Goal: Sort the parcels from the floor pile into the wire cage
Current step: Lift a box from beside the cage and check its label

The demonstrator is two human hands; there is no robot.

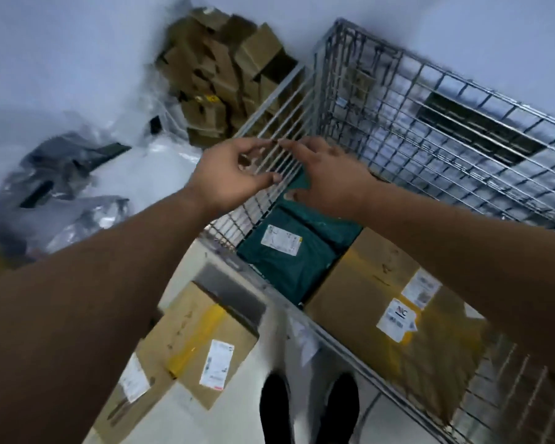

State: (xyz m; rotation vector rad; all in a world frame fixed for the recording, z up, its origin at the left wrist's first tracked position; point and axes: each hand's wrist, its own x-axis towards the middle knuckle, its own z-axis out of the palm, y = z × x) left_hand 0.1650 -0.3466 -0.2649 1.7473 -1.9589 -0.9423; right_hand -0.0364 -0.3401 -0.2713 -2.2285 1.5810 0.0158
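Observation:
The wire cage (430, 139) stands at the right, its left wall under my hands. Inside it lie a dark green mailer bag (285, 261) with a white label and a large cardboard box (382, 302) with yellow tape and labels. My left hand (228, 174) hovers over the cage's left wall, fingers spread and empty. My right hand (324, 177) is just inside the cage above the green mailer, fingers apart, holding nothing. On the floor outside the cage lie two cardboard boxes (202, 344) with white labels.
A heap of small brown cartons (225, 75) fills the far corner. Grey and clear plastic mailers (55, 193) are piled at the left. My black shoes (308, 411) stand on the pale floor by the cage's front rail.

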